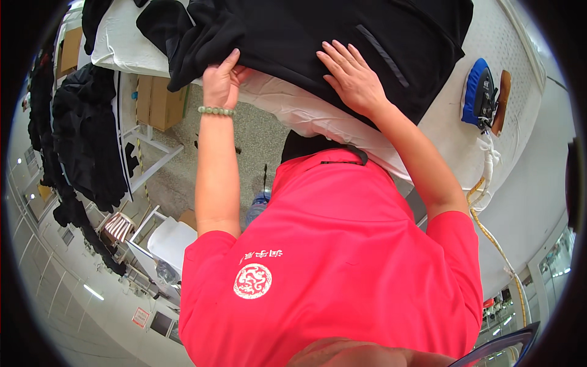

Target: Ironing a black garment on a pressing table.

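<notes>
A black garment (287, 37) is spread over the white-covered table, its near edge hanging a little over the table's side. A narrow grey strip (383, 55) runs slantwise across its right part. At the near left edge, where the cloth is bunched, my left hand (221, 82) pinches the fabric between thumb and fingers; a beaded bracelet circles that wrist. My right hand (353, 78) lies flat on the garment, fingers stretched out, just left of the grey strip.
An iron (479, 95) with a blue cover rests at the table's right, its wrapped cord (487, 159) trailing down. White cloth (275, 98) drapes the table (440, 116). Dark garments (92, 134) hang at the left, near cardboard boxes (160, 101). A plastic bottle (257, 208) stands below.
</notes>
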Demonstrator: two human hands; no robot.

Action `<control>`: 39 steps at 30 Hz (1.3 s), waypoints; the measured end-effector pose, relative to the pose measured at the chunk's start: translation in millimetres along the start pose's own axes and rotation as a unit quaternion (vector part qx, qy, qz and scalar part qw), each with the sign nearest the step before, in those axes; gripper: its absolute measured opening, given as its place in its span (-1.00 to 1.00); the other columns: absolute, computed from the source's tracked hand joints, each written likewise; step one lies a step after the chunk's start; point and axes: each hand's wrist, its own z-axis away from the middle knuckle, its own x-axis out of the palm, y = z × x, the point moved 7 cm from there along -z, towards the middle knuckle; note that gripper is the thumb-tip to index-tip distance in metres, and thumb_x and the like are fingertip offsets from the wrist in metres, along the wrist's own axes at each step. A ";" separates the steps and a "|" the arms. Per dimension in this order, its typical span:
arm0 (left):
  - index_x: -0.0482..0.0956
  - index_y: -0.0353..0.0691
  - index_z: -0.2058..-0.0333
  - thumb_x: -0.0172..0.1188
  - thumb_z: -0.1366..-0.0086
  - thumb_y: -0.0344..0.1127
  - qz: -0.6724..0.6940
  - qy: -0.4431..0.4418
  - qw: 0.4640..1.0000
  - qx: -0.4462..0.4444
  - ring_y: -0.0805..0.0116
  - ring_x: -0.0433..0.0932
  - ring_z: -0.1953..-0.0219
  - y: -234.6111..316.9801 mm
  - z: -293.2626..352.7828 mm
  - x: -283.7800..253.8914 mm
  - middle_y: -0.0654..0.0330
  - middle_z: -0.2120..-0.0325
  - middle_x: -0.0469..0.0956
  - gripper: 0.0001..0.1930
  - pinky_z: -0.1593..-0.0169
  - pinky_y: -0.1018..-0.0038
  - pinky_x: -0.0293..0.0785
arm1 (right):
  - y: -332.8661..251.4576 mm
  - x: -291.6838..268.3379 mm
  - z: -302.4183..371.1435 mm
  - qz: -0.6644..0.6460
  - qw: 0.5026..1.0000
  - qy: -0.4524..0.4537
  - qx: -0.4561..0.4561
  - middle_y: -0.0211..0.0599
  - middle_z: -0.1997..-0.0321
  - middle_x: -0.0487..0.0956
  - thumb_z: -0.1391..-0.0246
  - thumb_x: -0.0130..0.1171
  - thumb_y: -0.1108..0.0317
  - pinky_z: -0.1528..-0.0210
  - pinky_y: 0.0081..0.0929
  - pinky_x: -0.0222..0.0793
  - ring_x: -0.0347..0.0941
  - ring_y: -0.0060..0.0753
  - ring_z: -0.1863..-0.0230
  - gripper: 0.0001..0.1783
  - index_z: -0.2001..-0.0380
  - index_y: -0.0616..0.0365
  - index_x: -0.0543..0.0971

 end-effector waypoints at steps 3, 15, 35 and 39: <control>0.57 -0.23 -0.07 0.34 -0.26 -0.55 0.096 -0.018 0.994 -0.047 0.27 0.62 -0.02 -9.5 -2.0 8.7 0.15 0.00 0.62 -0.60 -0.06 0.29 0.64 | -1.7 1.9 -2.0 0.011 1.000 -0.017 0.007 -0.25 -0.46 0.34 -0.27 0.19 0.17 -0.53 -0.15 0.05 0.18 -0.19 -0.50 -0.39 -0.34 0.04 0.36; 0.64 -0.45 0.09 0.51 -0.07 -0.33 -0.165 0.190 0.958 0.139 0.34 0.59 0.09 1.6 3.2 5.2 0.14 0.11 0.67 -0.55 -0.11 0.35 0.50 | -11.6 -4.2 -17.9 0.014 0.999 -0.043 0.029 -0.04 -0.46 0.31 -0.10 0.33 0.26 -0.53 -0.03 0.04 0.17 0.00 -0.50 -0.28 -0.32 0.17 0.37; 0.71 -0.37 0.34 0.43 -0.18 0.01 -0.505 0.226 0.820 0.147 -0.10 0.69 0.41 9.4 17.4 -14.5 -0.07 0.50 0.68 -0.56 0.31 0.17 0.59 | -66.5 58.5 -114.1 0.029 0.999 -0.031 0.018 0.03 -0.51 0.20 -0.28 0.02 0.27 -0.58 0.00 -0.19 0.02 0.02 -0.57 -0.40 -0.35 0.22 0.33; 0.71 -0.35 0.38 0.38 -0.18 0.12 -0.566 0.220 0.785 0.124 -0.17 0.66 0.36 4.8 12.3 -17.8 -0.13 0.49 0.65 -0.49 0.29 0.15 0.57 | -53.7 39.4 -77.2 0.039 0.998 -0.042 0.009 -0.03 -0.49 0.25 -0.23 0.00 0.42 -0.57 -0.03 -0.13 0.08 -0.02 -0.54 -0.43 -0.32 0.21 0.37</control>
